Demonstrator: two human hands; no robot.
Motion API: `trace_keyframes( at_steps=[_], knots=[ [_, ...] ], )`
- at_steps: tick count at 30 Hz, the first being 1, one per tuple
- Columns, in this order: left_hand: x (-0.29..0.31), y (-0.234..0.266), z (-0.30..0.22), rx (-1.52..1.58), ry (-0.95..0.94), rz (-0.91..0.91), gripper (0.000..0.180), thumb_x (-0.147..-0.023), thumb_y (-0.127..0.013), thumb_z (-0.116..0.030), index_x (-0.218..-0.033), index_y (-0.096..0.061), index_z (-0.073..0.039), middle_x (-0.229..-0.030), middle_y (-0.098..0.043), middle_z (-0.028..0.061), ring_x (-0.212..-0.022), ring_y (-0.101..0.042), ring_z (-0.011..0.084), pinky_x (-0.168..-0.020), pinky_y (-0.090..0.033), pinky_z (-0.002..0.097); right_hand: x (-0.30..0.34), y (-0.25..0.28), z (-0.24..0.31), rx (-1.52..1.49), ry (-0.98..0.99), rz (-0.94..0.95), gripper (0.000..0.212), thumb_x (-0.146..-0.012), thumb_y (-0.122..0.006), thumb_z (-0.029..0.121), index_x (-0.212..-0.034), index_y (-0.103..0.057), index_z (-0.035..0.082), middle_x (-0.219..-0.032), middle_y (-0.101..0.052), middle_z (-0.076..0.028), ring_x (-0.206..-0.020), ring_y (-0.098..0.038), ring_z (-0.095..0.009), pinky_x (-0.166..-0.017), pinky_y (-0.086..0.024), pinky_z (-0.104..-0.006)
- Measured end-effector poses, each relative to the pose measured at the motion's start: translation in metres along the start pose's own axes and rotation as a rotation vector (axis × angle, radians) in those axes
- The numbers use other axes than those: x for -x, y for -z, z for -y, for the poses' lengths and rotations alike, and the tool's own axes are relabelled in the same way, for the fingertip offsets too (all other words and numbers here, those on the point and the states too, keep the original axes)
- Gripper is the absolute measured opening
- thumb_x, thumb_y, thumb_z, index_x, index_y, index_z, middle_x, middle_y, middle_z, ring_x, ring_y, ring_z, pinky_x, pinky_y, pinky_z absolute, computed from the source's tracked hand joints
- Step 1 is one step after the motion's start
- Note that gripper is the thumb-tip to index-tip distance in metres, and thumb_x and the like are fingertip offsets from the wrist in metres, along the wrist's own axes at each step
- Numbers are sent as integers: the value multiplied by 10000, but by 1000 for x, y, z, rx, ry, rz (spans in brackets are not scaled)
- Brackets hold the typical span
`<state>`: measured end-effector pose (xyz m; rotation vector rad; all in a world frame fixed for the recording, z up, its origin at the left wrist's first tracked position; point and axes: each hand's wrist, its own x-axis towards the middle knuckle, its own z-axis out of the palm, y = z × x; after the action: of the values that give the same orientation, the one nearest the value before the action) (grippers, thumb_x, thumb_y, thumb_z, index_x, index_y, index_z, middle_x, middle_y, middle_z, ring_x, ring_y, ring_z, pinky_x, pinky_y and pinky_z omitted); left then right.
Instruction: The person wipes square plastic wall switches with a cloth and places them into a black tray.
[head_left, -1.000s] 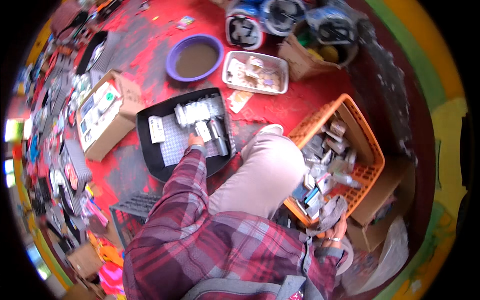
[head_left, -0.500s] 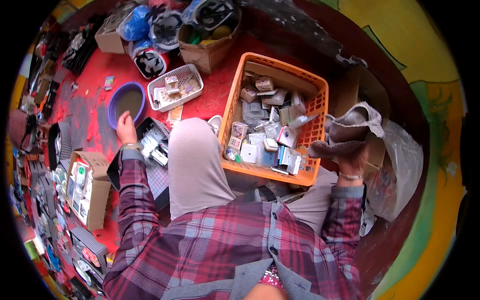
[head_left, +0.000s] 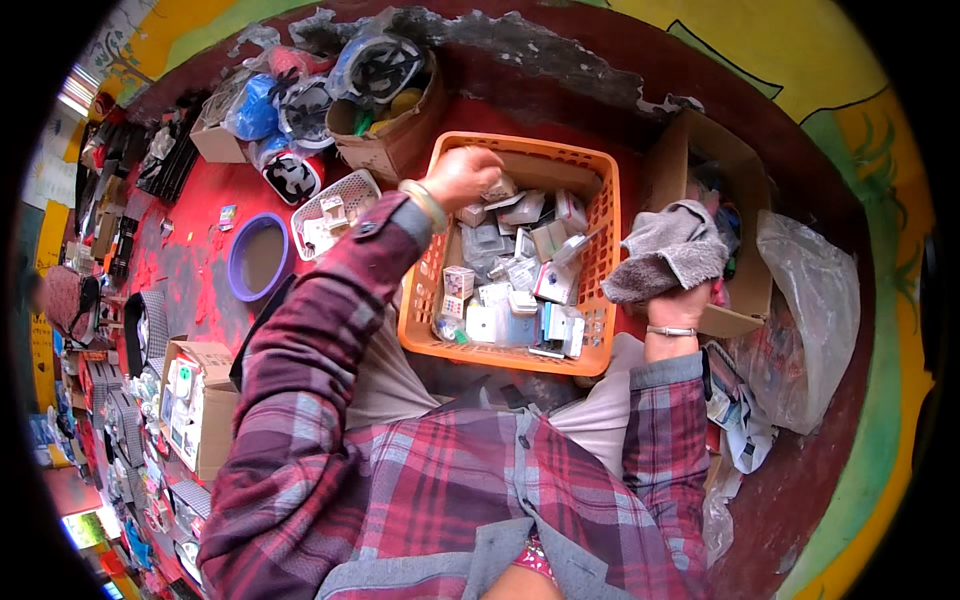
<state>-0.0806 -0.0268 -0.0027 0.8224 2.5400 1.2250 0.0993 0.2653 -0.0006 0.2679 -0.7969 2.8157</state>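
In front of me stands an orange plastic basket with a jumble of small boxes and packets in it. My left hand is over its far left side, fingers curled together just above a small patterned box. What those fingers hold, if anything, is hidden. To the right of the basket my right hand is closed on a grey fluffy cloth, which is bunched up over the fingers.
A purple basin of murky water and a white basket stand to the left. Cartons, including one by the wall, surround the spot. A clear plastic bag lies at right. Many goods spread over the far left.
My left hand has swung from beside the basin to the right, over the orange basket. The cloth in my right hand has shifted and bunched up. The view has turned somewhat.
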Motion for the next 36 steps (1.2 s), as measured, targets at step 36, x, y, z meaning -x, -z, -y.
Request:
trace_keyframes(
  at_steps=[36],
  knots=[
    [-32, -270, 212, 556, 620, -154, 298, -770, -704, -154, -1041, -642, -46, -854, -658, 51, -666, -617, 150, -607, -509, 295, 22, -11, 0, 84, 15, -473, 445, -942, -449, 378, -1298, -431, 112, -1253, -513, -69, -1145, -480, -256, -1009, -367, -406]
  ],
)
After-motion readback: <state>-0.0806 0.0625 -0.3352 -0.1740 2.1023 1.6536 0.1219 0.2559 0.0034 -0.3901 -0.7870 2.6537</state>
